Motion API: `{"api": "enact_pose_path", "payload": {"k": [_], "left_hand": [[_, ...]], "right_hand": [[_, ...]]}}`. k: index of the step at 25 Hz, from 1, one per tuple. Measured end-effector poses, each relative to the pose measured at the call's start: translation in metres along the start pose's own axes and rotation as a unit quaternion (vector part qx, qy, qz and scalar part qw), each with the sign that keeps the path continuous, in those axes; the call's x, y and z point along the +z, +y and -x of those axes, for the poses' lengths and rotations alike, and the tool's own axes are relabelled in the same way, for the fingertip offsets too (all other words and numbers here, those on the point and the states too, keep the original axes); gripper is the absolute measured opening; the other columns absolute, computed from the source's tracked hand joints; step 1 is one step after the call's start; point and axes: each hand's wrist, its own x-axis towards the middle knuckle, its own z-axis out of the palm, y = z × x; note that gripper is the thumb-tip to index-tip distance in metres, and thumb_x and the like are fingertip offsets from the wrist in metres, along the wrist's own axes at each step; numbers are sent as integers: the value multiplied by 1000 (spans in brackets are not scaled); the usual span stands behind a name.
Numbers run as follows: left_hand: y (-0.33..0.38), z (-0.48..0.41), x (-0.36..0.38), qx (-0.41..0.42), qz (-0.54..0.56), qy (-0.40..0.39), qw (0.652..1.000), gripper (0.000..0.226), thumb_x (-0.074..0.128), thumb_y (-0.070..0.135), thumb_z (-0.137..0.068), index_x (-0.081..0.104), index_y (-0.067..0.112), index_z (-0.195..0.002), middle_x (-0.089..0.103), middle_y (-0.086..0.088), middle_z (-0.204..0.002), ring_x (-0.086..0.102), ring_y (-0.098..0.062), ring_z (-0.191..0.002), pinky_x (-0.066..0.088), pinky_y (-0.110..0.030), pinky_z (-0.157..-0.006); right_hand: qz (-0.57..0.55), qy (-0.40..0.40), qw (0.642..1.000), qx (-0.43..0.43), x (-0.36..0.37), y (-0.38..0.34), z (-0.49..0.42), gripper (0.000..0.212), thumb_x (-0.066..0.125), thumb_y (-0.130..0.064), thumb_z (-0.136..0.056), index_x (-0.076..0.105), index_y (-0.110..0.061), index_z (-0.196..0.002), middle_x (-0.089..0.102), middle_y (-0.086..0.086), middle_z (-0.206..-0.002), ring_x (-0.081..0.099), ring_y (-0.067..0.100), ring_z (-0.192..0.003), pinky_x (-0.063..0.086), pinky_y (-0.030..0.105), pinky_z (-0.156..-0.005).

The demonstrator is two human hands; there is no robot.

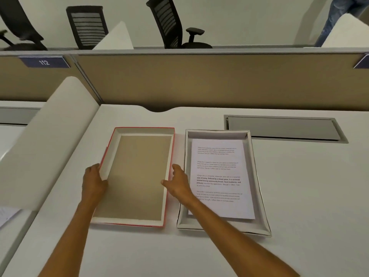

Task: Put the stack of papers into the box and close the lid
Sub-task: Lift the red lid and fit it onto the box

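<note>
The lid (137, 156), red outside and brown inside, lies upside down on the white desk, left of the box. My left hand (93, 181) grips its left wall, thumb inside the rim. My right hand (177, 181) holds the lid's right wall, thumb inside and fingers outside. The white box (257, 176) lies open to the right, almost touching the lid. The stack of printed papers (219, 176) rests flat inside the box; my right forearm crosses over its near left corner.
A white curved divider (50, 140) rises on the left of the desk. A grey cable hatch (283, 127) is set into the desk behind the box. A tan partition wall (199, 80) closes the far edge. Office chairs and a person's legs stand beyond.
</note>
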Motion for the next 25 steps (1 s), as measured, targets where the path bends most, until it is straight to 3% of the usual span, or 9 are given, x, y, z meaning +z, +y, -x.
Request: {"api": "enact_pose_path", "payload": {"k": [4, 7, 10, 12, 17, 19, 22, 25], "left_hand": [[-25, -6, 4, -76, -32, -2, 997, 61, 77, 2, -76, 47, -8, -129, 57, -32, -124, 57, -50, -112, 49, -56, -94], [-36, -9, 7, -79, -30, -11, 996, 39, 72, 0, -80, 57, -9, -115, 65, -30, -112, 63, -50, -100, 52, -55, -89], [-39, -9, 9, -70, -24, -20, 997, 25, 63, -3, -85, 60, -9, -109, 66, -30, -107, 62, -50, -97, 52, -57, -88], [-37, -10, 4, -63, -22, -28, 997, 26, 59, -3, -87, 57, -10, -112, 64, -31, -110, 61, -50, -99, 50, -56, -89], [-21, -11, -42, -57, 18, -65, 996, 27, 57, 4, -87, 53, 0, -113, 61, -24, -111, 53, -33, -87, 44, -43, -73], [-9, -4, -65, -66, 66, -71, 993, 32, 60, 9, -86, 52, 7, -118, 61, -19, -115, 56, -33, -92, 46, -43, -78], [16, 16, -91, -55, 126, -49, 989, 40, 64, 11, -85, 48, 16, -122, 62, -16, -120, 57, -31, -97, 46, -44, -85], [45, 40, -104, -20, 139, -2, 990, 47, 67, 11, -83, 43, 16, -124, 63, -11, -113, 56, -27, -92, 45, -40, -82]], "right_hand": [[29, 9, 999, 32, 19, 9, 6, 53, 70, -4, -81, 44, -5, -128, 59, 13, -124, 59, 20, -100, 48, 23, -76], [50, 16, 998, 35, 28, 13, 7, 53, 62, 9, -78, 46, -4, -127, 61, 14, -119, 63, 25, -104, 55, 27, -83], [56, 19, 998, 17, 29, 18, 6, 55, 60, 15, -75, 49, -5, -125, 63, 12, -117, 64, 24, -101, 53, 21, -77], [42, 13, 999, 11, 29, 21, 5, 57, 62, 15, -75, 50, -7, -126, 64, 11, -117, 65, 23, -101, 51, 18, -75], [38, 14, 999, -7, 24, 23, 6, 55, 61, 13, -77, 51, -7, -127, 64, 10, -119, 64, 24, -104, 51, 20, -78], [53, 14, 998, -10, 20, 23, 6, 52, 61, 12, -76, 52, -5, -125, 64, 12, -119, 64, 26, -104, 54, 24, -81], [88, 8, 996, -8, 14, 17, 8, 45, 64, 7, -79, 53, -5, -120, 63, 13, -118, 59, 18, -91, 50, 16, -69], [74, 35, 995, -61, 12, -3, 14, 49, 66, -7, -84, 46, -9, -128, 61, 7, -123, 61, 19, -106, 51, 22, -87]]}}
